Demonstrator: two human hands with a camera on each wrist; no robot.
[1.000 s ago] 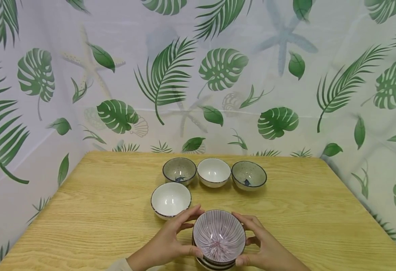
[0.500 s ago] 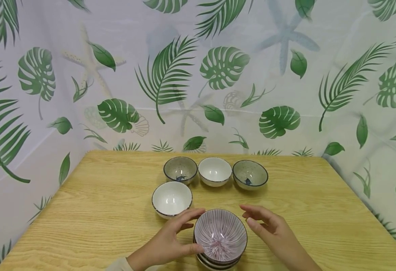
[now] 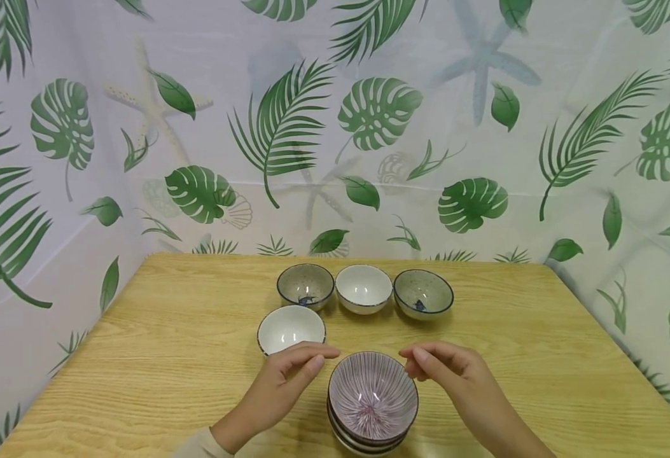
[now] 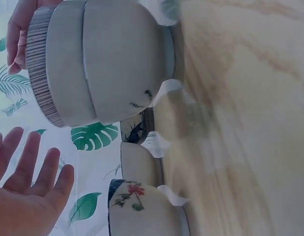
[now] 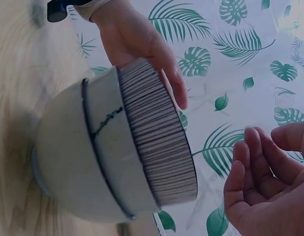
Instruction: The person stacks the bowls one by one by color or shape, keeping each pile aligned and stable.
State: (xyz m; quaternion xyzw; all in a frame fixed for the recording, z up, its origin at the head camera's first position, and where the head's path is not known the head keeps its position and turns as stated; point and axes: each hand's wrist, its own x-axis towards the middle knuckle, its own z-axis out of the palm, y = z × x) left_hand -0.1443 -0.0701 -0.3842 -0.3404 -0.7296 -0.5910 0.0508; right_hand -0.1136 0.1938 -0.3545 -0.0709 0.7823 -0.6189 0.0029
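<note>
Near the table's front edge stands a stack of bowls, topped by a purple-striped bowl [image 3: 372,397]. The side views show the striped bowl [image 5: 157,137] nested in plainer pale bowls [image 4: 117,59]. My left hand [image 3: 277,388] is just left of the stack, apart from it, fingers extended and holding nothing. On the other side my right hand [image 3: 463,388] is held by the upper right rim with loosely bent fingers, also holding nothing; whether a fingertip touches the rim I cannot tell. A white bowl [image 3: 291,327] sits behind my left hand, which partly covers it.
Three more bowls form a row at the back: a grey speckled bowl [image 3: 305,286], a white bowl [image 3: 363,289] and another grey bowl [image 3: 423,294] with a blue motif. All stand on a wooden table [image 3: 541,356]. Behind it hangs a leaf-patterned cloth [image 3: 392,210].
Both hands have let go of the stack, the right one first. The left has drawn back to the left, while the right has lifted toward the rim's upper right. The bowls stay in place.
</note>
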